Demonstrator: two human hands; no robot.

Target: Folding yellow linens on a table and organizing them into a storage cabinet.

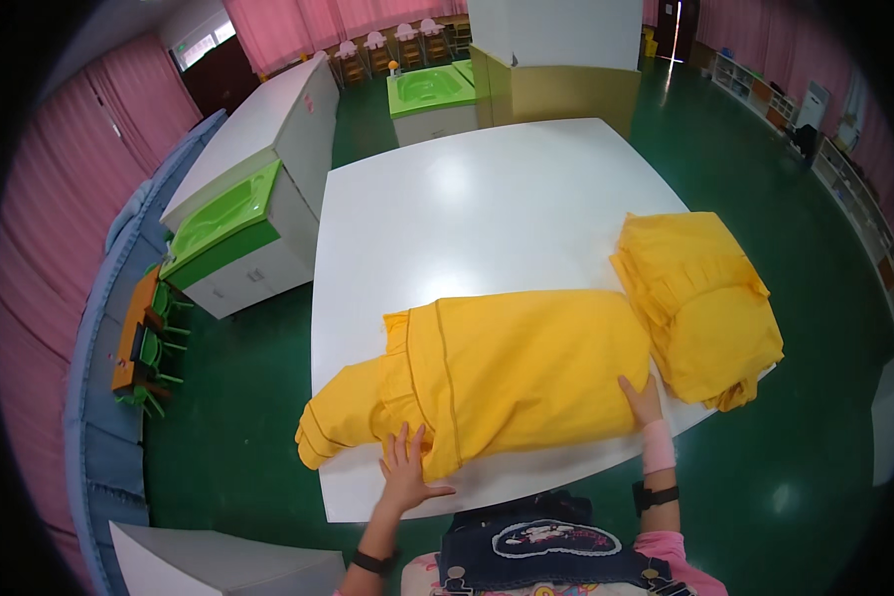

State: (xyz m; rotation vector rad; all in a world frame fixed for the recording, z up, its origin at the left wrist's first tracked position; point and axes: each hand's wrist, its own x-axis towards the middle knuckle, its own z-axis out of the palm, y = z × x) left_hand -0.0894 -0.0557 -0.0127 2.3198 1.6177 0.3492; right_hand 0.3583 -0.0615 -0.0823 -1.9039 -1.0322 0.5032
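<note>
A yellow garment (536, 368) lies folded lengthwise across the near part of the white table (497, 199). Its ruffled, seamed end and a sleeve-like piece (338, 407) point left, the tip overhanging the table's left edge. My left hand (405, 475) is open, fingers spread, their tips on the cloth at the lower left of the garment. At its right end rests my right hand (644, 400), thumb and fingers apart against the cloth edge; some fingers are partly hidden. Just beyond that hand sits a folded yellow pile of cloth (710, 308) with gathered ruffles, at the table's right edge.
Left of the table stand a white cabinet with a green sink (223, 219) and a small wooden table (134, 333) with green chairs. A second green sink (432, 89) and a pillar (556, 79) are behind. A white panel (219, 566) juts in at lower left; shelves (854, 189) line the right wall.
</note>
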